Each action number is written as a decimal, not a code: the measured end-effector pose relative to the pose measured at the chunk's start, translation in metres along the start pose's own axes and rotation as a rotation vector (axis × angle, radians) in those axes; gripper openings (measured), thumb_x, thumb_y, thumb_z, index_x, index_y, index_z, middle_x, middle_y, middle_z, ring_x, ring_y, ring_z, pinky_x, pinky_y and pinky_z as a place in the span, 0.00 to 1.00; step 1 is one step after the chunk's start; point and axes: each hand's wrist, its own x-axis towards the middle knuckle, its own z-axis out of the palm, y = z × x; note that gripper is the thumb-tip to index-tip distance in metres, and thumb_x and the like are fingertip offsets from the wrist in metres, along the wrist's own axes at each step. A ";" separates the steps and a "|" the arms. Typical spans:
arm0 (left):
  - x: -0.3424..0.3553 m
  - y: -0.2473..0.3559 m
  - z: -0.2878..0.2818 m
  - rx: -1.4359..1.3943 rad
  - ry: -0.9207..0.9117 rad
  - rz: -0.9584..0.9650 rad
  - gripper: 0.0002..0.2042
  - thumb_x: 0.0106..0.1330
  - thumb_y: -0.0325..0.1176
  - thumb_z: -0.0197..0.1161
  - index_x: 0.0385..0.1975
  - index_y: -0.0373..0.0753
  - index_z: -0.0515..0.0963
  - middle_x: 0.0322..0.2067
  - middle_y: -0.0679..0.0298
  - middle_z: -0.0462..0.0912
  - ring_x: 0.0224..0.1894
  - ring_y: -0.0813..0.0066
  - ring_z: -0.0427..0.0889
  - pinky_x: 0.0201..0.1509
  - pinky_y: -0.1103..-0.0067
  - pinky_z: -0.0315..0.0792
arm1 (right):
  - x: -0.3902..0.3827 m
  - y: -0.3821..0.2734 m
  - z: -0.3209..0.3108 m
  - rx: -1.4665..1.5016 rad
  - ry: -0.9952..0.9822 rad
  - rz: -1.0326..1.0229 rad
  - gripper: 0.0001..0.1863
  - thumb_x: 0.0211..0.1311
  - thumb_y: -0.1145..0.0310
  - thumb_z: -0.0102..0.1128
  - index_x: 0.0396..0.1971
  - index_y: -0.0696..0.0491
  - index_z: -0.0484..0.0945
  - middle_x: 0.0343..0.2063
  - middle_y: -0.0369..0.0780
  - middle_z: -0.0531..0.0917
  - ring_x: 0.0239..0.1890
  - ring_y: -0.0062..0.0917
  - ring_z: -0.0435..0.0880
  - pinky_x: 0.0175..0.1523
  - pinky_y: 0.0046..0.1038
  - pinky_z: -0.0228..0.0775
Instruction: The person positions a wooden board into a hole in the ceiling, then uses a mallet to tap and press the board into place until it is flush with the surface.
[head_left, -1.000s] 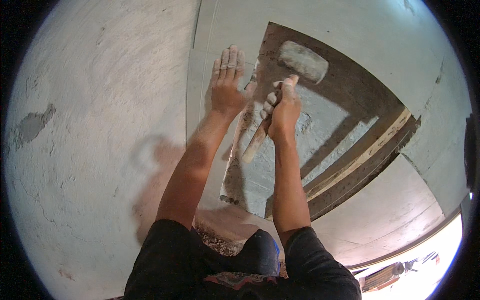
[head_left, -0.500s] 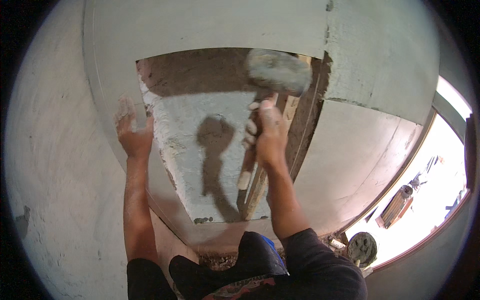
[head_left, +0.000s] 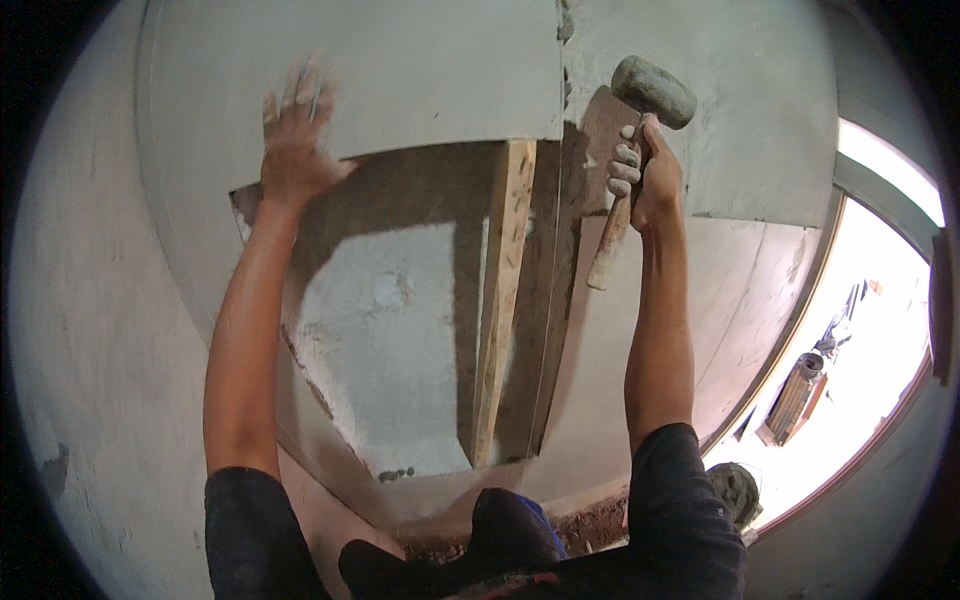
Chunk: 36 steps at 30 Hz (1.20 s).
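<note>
My right hand (head_left: 645,172) is wrapped round the wooden handle of a rubber mallet (head_left: 655,92), high up near its grey, dusty head. The head is raised in front of the upper right wall panel, and the handle's lower end points down. With fingers spread, my left hand (head_left: 300,150) lies against the large grey panel (head_left: 430,70), by the upper left corner of a rough opening. Upright inside that opening stands a wooden batten (head_left: 503,270), its top at the panel's lower edge. Behind the batten shows a whitish, uneven back surface (head_left: 385,330).
A smooth panel (head_left: 740,290) covers the lower right of the wall. At the far right is a bright doorway (head_left: 850,330) with objects on the ground outside. A bucket (head_left: 737,490) stands by my right arm. Rubble (head_left: 595,522) lies along the wall's foot.
My right hand has carried the mallet right and up, away from the opening. My left hand has moved from the opening's left edge up onto the panel above. The view has shifted too.
</note>
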 end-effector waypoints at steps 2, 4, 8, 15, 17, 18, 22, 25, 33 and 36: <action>0.000 -0.003 0.002 -0.019 0.022 -0.034 0.59 0.43 0.70 0.73 0.75 0.44 0.57 0.75 0.59 0.55 0.78 0.57 0.52 0.78 0.50 0.49 | 0.022 -0.018 0.001 -0.047 0.003 -0.054 0.21 0.78 0.46 0.44 0.40 0.51 0.71 0.21 0.29 0.66 0.19 0.15 0.63 0.21 0.21 0.56; -0.001 -0.003 0.002 -0.043 0.048 -0.051 0.61 0.42 0.73 0.71 0.75 0.44 0.55 0.76 0.58 0.54 0.78 0.57 0.52 0.78 0.49 0.48 | 0.054 -0.040 0.005 -0.026 -0.023 -0.104 0.21 0.78 0.46 0.44 0.40 0.51 0.71 0.22 0.30 0.67 0.20 0.16 0.64 0.22 0.22 0.57; 0.003 -0.001 0.003 -0.072 0.078 -0.048 0.62 0.43 0.79 0.64 0.76 0.44 0.54 0.76 0.58 0.54 0.78 0.57 0.52 0.78 0.48 0.47 | 0.128 -0.088 0.017 -0.016 -0.145 -0.301 0.19 0.79 0.52 0.42 0.41 0.53 0.72 0.25 0.33 0.70 0.22 0.17 0.67 0.24 0.23 0.62; 0.006 0.004 0.002 -0.080 0.087 -0.057 0.62 0.43 0.81 0.62 0.76 0.44 0.54 0.75 0.57 0.54 0.78 0.56 0.51 0.78 0.49 0.46 | 0.234 -0.118 0.083 0.218 -0.913 0.184 0.22 0.76 0.46 0.46 0.34 0.51 0.72 0.19 0.28 0.67 0.19 0.18 0.66 0.22 0.23 0.61; 0.000 0.003 -0.003 -0.081 0.057 -0.066 0.62 0.44 0.80 0.62 0.75 0.44 0.55 0.75 0.57 0.54 0.78 0.56 0.52 0.79 0.49 0.46 | 0.235 -0.128 0.098 0.122 -0.904 0.162 0.24 0.76 0.43 0.43 0.33 0.51 0.71 0.18 0.26 0.63 0.17 0.14 0.62 0.20 0.19 0.55; -0.002 0.000 -0.005 -0.077 0.045 -0.072 0.62 0.44 0.80 0.62 0.75 0.44 0.55 0.75 0.57 0.54 0.78 0.56 0.52 0.79 0.49 0.46 | 0.232 -0.131 0.099 0.177 -0.855 0.156 0.25 0.76 0.43 0.41 0.33 0.51 0.70 0.18 0.26 0.63 0.17 0.14 0.62 0.20 0.19 0.55; 0.004 -0.003 0.000 -0.088 0.102 -0.065 0.60 0.46 0.80 0.62 0.75 0.43 0.57 0.75 0.57 0.55 0.77 0.56 0.53 0.78 0.49 0.47 | 0.207 -0.168 0.086 0.144 -0.346 -0.249 0.24 0.76 0.44 0.41 0.29 0.48 0.68 0.16 0.26 0.62 0.16 0.16 0.63 0.19 0.18 0.58; 0.000 0.004 0.002 -0.083 0.077 -0.068 0.59 0.46 0.79 0.63 0.74 0.42 0.59 0.75 0.56 0.56 0.77 0.56 0.53 0.78 0.49 0.48 | 0.242 -0.121 0.102 0.166 -0.865 0.110 0.21 0.76 0.46 0.44 0.25 0.43 0.67 0.16 0.26 0.62 0.16 0.15 0.63 0.19 0.19 0.55; 0.006 0.002 -0.001 -0.100 0.103 -0.075 0.57 0.46 0.76 0.67 0.73 0.42 0.61 0.74 0.57 0.58 0.76 0.55 0.55 0.78 0.49 0.48 | 0.226 -0.167 0.094 0.183 -0.461 -0.214 0.20 0.77 0.48 0.45 0.27 0.45 0.70 0.17 0.27 0.65 0.18 0.16 0.64 0.21 0.21 0.57; 0.002 0.003 -0.001 -0.077 0.067 -0.083 0.58 0.45 0.76 0.68 0.73 0.43 0.60 0.74 0.57 0.58 0.76 0.55 0.55 0.78 0.49 0.48 | 0.235 -0.138 0.111 0.014 -0.426 -0.272 0.19 0.76 0.49 0.45 0.28 0.45 0.69 0.17 0.27 0.64 0.17 0.15 0.63 0.21 0.21 0.57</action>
